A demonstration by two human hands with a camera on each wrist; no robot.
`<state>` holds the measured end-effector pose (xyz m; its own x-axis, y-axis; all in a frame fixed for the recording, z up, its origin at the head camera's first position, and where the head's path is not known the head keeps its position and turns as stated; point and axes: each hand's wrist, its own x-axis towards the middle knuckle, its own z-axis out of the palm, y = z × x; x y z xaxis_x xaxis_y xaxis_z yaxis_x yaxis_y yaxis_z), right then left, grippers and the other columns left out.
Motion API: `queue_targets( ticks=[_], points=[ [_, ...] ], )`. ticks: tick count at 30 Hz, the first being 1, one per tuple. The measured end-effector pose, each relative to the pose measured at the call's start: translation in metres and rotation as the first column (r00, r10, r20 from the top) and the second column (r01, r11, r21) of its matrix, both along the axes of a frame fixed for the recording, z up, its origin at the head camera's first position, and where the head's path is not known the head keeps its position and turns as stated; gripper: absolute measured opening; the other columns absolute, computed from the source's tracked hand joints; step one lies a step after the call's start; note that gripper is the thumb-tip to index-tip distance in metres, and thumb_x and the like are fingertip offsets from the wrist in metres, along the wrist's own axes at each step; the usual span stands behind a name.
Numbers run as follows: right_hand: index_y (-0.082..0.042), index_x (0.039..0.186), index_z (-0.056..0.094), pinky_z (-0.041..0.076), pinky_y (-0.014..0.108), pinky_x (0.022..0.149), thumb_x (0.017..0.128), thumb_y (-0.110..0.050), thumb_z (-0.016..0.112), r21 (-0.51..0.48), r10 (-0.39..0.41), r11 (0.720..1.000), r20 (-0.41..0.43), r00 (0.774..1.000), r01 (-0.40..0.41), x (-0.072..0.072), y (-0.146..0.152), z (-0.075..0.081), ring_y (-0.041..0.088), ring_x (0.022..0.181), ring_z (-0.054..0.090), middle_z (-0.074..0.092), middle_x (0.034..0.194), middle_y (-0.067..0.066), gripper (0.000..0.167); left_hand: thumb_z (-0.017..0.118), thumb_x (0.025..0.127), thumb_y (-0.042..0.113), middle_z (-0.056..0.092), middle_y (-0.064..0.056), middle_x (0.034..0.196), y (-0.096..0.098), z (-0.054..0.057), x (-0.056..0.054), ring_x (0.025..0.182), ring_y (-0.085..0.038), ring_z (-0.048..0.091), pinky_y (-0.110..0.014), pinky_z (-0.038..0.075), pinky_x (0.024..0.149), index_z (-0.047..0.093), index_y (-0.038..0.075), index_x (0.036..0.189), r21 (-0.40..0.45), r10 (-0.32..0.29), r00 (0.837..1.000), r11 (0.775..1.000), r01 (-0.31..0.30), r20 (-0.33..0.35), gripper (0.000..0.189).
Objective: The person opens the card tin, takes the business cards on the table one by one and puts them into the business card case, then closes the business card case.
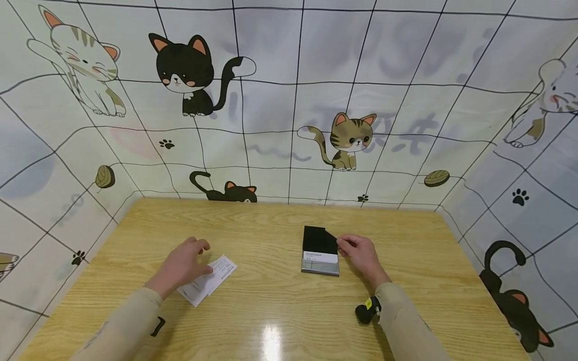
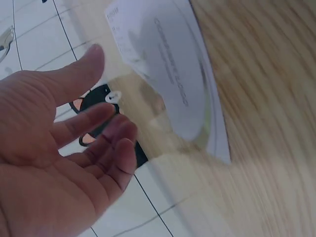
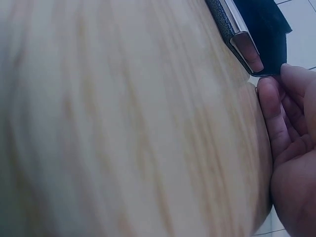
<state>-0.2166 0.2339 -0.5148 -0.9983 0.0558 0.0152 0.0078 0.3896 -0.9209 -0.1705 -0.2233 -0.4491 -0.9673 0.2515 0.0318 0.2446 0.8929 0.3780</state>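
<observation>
Right hand (image 1: 362,254) pinches a flat, shiny-edged black case (image 1: 319,250); relaxed left hand (image 1: 184,261) hangs near paper slips (image 1: 217,277).

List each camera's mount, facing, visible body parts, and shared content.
Head: worn on head, facing forward and down at the table; left hand, right hand and both sleeves show.
Left wrist: on that wrist, facing papers on the table; left hand shows.
Right wrist: on that wrist, facing the table and card case; right hand shows.
Shared: head and right wrist both show the card case.

No readable text; print on the white cards (image 2: 173,74) too blurred.
</observation>
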Motion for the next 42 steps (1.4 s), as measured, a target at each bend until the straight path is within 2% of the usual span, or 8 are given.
queue_targets(
  ticks=[8, 14, 17, 23, 30, 35, 37, 42],
  points=[
    [0.003, 0.106, 0.076, 0.056, 0.022, 0.070, 0.101, -0.010, 0.067, -0.010, -0.001, 1.000, -0.009, 1.000, 0.001, 0.002, 0.002, 0.003, 0.012, 0.076, 0.066, 0.074, 0.088, 0.010, 0.017, 0.098, 0.067, 0.026, 0.059, -0.019, 0.098, -0.015, 0.005, 0.005, 0.079, -0.027, 0.054, -0.047, 0.052, 0.075, 0.060, -0.011, 0.118, -0.089, 0.083, 0.992, 0.993, -0.074, 0.098, 0.073],
    [0.003, 0.106, 0.075, 0.056, 0.022, 0.070, 0.101, -0.010, 0.067, -0.008, -0.005, 1.000, -0.002, 1.000, 0.005, 0.003, 0.003, 0.004, 0.011, 0.076, 0.066, 0.074, 0.088, 0.010, 0.017, 0.097, 0.068, 0.027, 0.058, -0.012, 0.086, -0.016, 0.003, 0.009, 0.077, -0.026, 0.053, -0.043, 0.050, 0.070, 0.059, -0.006, 0.102, -0.127, 0.102, 0.982, 0.989, -0.082, 0.157, 0.061],
    [0.004, 0.106, 0.075, 0.055, 0.021, 0.070, 0.101, -0.010, 0.068, -0.004, -0.006, 1.000, 0.001, 1.000, 0.006, 0.003, 0.003, 0.004, 0.010, 0.075, 0.066, 0.074, 0.088, 0.010, 0.017, 0.097, 0.068, 0.026, 0.056, -0.010, 0.083, -0.016, 0.001, 0.010, 0.075, -0.025, 0.051, -0.041, 0.048, 0.068, 0.058, -0.006, 0.097, -0.136, 0.109, 0.981, 0.987, -0.087, 0.162, 0.058],
    [0.004, 0.106, 0.075, 0.055, 0.022, 0.069, 0.101, -0.010, 0.067, -0.007, -0.006, 1.000, -0.007, 1.000, 0.006, 0.003, 0.002, 0.004, 0.011, 0.075, 0.066, 0.074, 0.089, 0.011, 0.017, 0.097, 0.067, 0.026, 0.055, -0.012, 0.083, -0.016, -0.004, 0.009, 0.074, -0.025, 0.051, -0.042, 0.048, 0.067, 0.059, -0.009, 0.096, -0.148, 0.110, 0.984, 0.985, -0.089, 0.141, 0.060],
    [0.004, 0.107, 0.075, 0.056, 0.022, 0.070, 0.101, -0.010, 0.067, -0.016, -0.004, 1.000, -0.004, 1.000, 0.003, 0.002, 0.002, 0.002, 0.011, 0.075, 0.067, 0.074, 0.088, 0.010, 0.017, 0.097, 0.069, 0.024, 0.058, -0.014, 0.088, -0.018, -0.005, 0.009, 0.075, -0.026, 0.053, -0.044, 0.050, 0.069, 0.054, -0.011, 0.107, -0.116, 0.125, 0.980, 0.987, -0.107, 0.155, 0.067],
    [0.005, 0.106, 0.075, 0.057, 0.023, 0.069, 0.100, -0.010, 0.068, -0.028, 0.002, 1.000, -0.008, 1.000, -0.002, 0.002, 0.001, 0.003, 0.011, 0.074, 0.067, 0.074, 0.088, 0.010, 0.017, 0.090, 0.077, 0.017, 0.057, -0.008, 0.081, -0.020, 0.002, 0.009, 0.072, -0.023, 0.051, -0.036, 0.043, 0.062, 0.054, 0.000, 0.096, -0.058, 0.132, 0.974, 0.991, -0.124, 0.182, 0.045],
    [0.004, 0.106, 0.076, 0.057, 0.023, 0.069, 0.100, -0.010, 0.068, -0.033, 0.006, 0.999, -0.006, 1.000, -0.006, 0.002, 0.001, 0.003, 0.011, 0.075, 0.068, 0.074, 0.088, 0.010, 0.017, 0.087, 0.080, 0.013, 0.055, -0.006, 0.078, -0.020, 0.006, 0.009, 0.070, -0.022, 0.050, -0.034, 0.040, 0.061, 0.053, 0.004, 0.091, -0.031, 0.119, 0.978, 0.993, -0.115, 0.173, 0.037],
    [0.003, 0.107, 0.076, 0.056, 0.023, 0.070, 0.101, -0.011, 0.067, -0.024, 0.014, 1.000, -0.007, 1.000, -0.014, 0.002, 0.001, 0.003, 0.013, 0.076, 0.068, 0.075, 0.089, 0.010, 0.018, 0.083, 0.083, 0.007, 0.050, -0.002, 0.076, -0.016, 0.019, 0.008, 0.069, -0.019, 0.047, -0.032, 0.036, 0.062, 0.051, 0.008, 0.083, 0.027, 0.034, 0.993, 0.999, -0.037, 0.113, 0.032]
  ],
)
